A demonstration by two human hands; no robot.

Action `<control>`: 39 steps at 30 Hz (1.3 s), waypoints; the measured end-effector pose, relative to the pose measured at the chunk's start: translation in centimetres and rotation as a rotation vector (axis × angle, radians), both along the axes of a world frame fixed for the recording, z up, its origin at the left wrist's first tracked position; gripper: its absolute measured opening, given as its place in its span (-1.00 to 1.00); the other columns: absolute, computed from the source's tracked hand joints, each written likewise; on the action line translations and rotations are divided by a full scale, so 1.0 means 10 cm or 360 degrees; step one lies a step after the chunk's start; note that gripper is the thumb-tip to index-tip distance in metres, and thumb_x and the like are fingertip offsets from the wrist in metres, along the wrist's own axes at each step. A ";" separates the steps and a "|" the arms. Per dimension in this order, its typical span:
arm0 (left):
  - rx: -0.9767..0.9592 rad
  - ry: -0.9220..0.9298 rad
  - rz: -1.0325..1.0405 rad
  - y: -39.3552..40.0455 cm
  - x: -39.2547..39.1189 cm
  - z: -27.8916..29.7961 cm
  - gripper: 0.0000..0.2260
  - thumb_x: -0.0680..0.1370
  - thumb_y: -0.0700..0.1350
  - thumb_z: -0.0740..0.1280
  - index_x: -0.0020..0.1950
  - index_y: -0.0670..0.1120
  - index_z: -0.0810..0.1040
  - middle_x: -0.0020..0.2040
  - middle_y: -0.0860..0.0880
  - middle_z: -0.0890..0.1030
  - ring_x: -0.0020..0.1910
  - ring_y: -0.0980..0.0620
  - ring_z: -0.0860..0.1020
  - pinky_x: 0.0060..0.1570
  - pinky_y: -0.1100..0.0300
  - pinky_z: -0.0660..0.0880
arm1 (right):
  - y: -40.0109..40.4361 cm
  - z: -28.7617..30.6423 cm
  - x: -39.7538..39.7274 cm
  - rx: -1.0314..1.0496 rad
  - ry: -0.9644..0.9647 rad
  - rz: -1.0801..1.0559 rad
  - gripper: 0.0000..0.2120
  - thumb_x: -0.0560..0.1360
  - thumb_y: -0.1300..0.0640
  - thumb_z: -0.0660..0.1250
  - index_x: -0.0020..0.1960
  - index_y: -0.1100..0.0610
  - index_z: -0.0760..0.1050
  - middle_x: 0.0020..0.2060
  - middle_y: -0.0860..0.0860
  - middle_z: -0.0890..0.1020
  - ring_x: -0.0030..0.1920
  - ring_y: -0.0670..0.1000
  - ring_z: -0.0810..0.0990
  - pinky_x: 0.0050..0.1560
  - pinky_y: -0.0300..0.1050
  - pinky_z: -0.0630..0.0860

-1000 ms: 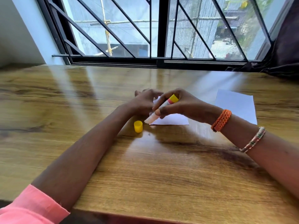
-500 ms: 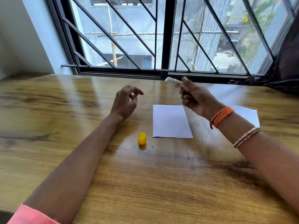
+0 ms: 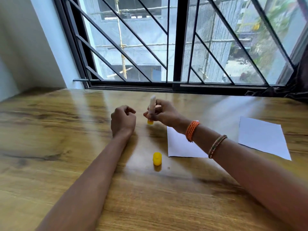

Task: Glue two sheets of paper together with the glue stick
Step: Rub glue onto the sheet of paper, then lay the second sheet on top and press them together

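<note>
Holding uncapped glue stick [image 3: 152, 105] upright in right hand [image 3: 164, 112] fingers, left hand [image 3: 123, 120] loosely curled, holding nothing, yellow cap [image 3: 157, 158] on table [image 3: 50, 130].

No readable text, labels or numbers anywhere — glue stick [image 3: 152, 105] blurred, both paper sheets [image 3: 181, 147] blank

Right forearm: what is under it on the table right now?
The nearer white sheet lies flat under the right forearm, its near edge and left side showing. The arm covers its right part, so its right edge cannot be seen. The other sheet lies apart, uncovered.
</note>
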State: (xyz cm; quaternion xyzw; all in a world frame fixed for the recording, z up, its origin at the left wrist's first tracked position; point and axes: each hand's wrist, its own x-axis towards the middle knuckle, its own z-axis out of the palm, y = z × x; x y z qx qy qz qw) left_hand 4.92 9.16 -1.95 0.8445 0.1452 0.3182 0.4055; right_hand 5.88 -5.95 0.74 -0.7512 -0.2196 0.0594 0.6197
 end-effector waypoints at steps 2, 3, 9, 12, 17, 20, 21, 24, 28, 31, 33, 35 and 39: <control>0.0049 -0.0036 0.0064 -0.01 0.00 0.00 -0.76 0.43 -0.26 0.18 -0.11 -0.05 0.61 -0.05 -0.12 0.65 -0.05 -0.11 0.57 -0.21 0.18 0.34 | 0.04 -0.05 0.02 -0.0058 -0.0001 -0.0002 -0.75 0.40 0.45 0.38 -0.13 0.14 0.44 -0.09 0.28 0.64 -0.18 -0.02 0.63 -0.17 -0.29 0.60; 0.0064 -0.0110 0.0118 -0.03 0.00 0.01 -0.77 0.44 -0.26 0.18 -0.03 -0.07 0.57 0.00 -0.13 0.60 -0.03 -0.11 0.54 -0.21 0.17 0.32 | 0.05 -0.07 0.02 -0.0049 0.0013 -0.0005 -0.76 0.41 0.43 0.39 -0.13 0.13 0.44 -0.08 0.27 0.65 -0.17 0.00 0.63 -0.17 -0.30 0.60; 0.0072 -0.0956 0.0226 -0.12 -0.12 0.23 -0.66 0.41 -0.25 0.14 0.18 -0.25 0.38 -0.03 -0.20 0.43 -0.02 -0.03 0.35 0.03 0.23 0.21 | 0.05 -0.09 0.02 -0.0176 0.0058 -0.0036 -0.55 0.36 0.37 0.45 0.18 0.19 0.39 0.08 0.25 0.63 0.08 0.11 0.61 0.16 0.01 0.55; 0.0301 -0.1157 0.0022 -0.27 -0.26 0.29 -0.67 0.46 -0.23 0.13 0.21 -0.24 0.37 -0.04 -0.20 0.44 -0.04 -0.03 0.35 0.01 0.12 0.20 | -0.09 0.01 -0.02 -0.0208 0.0051 -0.0091 -0.34 0.36 0.35 0.44 0.37 0.17 0.25 0.26 0.23 0.50 0.28 0.10 0.47 0.29 0.01 0.44; 0.0982 -0.1118 -0.1056 -0.77 -0.58 0.38 -0.66 0.46 -0.21 0.13 0.22 -0.08 0.42 -0.16 -0.02 0.57 -0.17 -0.03 0.54 0.02 0.03 0.37 | -0.84 0.20 -0.07 -0.0284 -0.0353 -0.0594 -0.61 0.37 0.37 0.35 0.19 0.20 0.46 0.07 0.15 0.62 0.11 0.03 0.59 0.11 -0.19 0.52; 0.0945 -0.0548 -0.1608 -1.12 -0.70 0.34 -0.67 0.49 -0.17 0.18 0.25 -0.03 0.46 -0.13 0.09 0.61 -0.20 0.12 0.55 -0.12 0.11 0.50 | -1.49 0.19 -0.13 -0.0555 -0.0540 -0.1112 -0.81 0.41 0.31 0.33 -0.01 0.19 0.61 -0.06 0.09 0.68 -0.10 -0.07 0.60 -0.11 -0.48 0.43; 0.0842 -0.0369 -0.1714 -1.21 -0.70 0.32 -0.69 0.51 -0.16 0.20 0.25 -0.02 0.46 -0.10 0.09 0.61 -0.17 0.19 0.52 -0.11 0.12 0.50 | -1.73 0.16 -0.15 -0.0710 -0.0562 -0.1264 -0.84 0.42 0.27 0.32 -0.04 0.18 0.62 -0.08 0.09 0.69 -0.08 -0.02 0.60 -0.05 -0.36 0.46; 0.0551 -0.0088 -0.1885 -1.44 -0.62 0.29 -0.74 0.51 -0.21 0.23 0.18 -0.05 0.52 -0.08 0.05 0.64 -0.11 0.26 0.53 -0.06 0.34 0.48 | -2.36 0.03 -0.23 -0.1386 -0.0523 -0.1578 -0.85 0.44 0.17 0.27 -0.07 0.15 0.60 -0.08 0.15 0.66 0.01 0.20 0.58 0.07 0.04 0.39; 0.0475 0.0034 -0.1869 -1.69 -0.49 0.25 -0.75 0.49 -0.23 0.21 0.09 -0.04 0.56 -0.06 0.01 0.65 -0.11 0.25 0.55 -0.18 0.45 0.36 | -2.86 -0.15 -0.34 -0.1673 -0.0280 -0.1742 -0.76 0.47 0.11 0.25 0.01 0.23 0.57 0.03 0.28 0.58 0.10 0.29 0.51 0.12 0.11 0.38; 0.0465 0.0116 -0.1767 -1.82 -0.39 0.19 -0.75 0.47 -0.23 0.20 0.07 -0.03 0.57 -0.04 0.01 0.64 -0.07 0.13 0.56 -0.15 0.27 0.43 | -2.97 -0.15 -0.30 -0.1588 -0.0097 -0.1751 -0.69 0.48 0.01 0.28 0.05 0.24 0.54 0.12 0.29 0.53 0.17 0.30 0.46 0.16 0.11 0.42; 0.0506 0.0142 -0.1685 -1.86 -0.36 0.16 -0.75 0.46 -0.22 0.20 0.06 -0.01 0.56 -0.02 0.04 0.63 -0.02 0.09 0.56 -0.03 0.15 0.49 | -2.97 -0.14 -0.26 -0.1552 -0.0016 -0.1659 -0.68 0.47 -0.06 0.31 0.03 0.19 0.52 0.14 0.23 0.52 0.21 0.27 0.43 0.20 0.14 0.42; 0.0573 0.0112 -0.1643 -1.88 -0.33 0.13 -0.75 0.46 -0.22 0.21 0.07 0.00 0.56 0.00 0.06 0.62 0.00 0.07 0.55 0.01 0.13 0.50 | -2.97 -0.13 -0.23 -0.1520 0.0012 -0.1623 -0.72 0.46 -0.08 0.33 0.01 0.13 0.51 0.14 0.18 0.54 0.22 0.24 0.43 0.21 0.13 0.42; 0.0631 0.0022 -0.1612 -1.88 -0.28 0.13 -0.76 0.49 -0.24 0.23 0.09 -0.03 0.56 0.04 0.05 0.62 0.01 0.13 0.51 -0.01 0.27 0.41 | -2.96 -0.13 -0.24 -0.1460 -0.0010 -0.1657 -0.80 0.48 -0.02 0.32 -0.07 0.11 0.50 0.13 0.19 0.55 0.21 0.24 0.44 0.19 0.09 0.40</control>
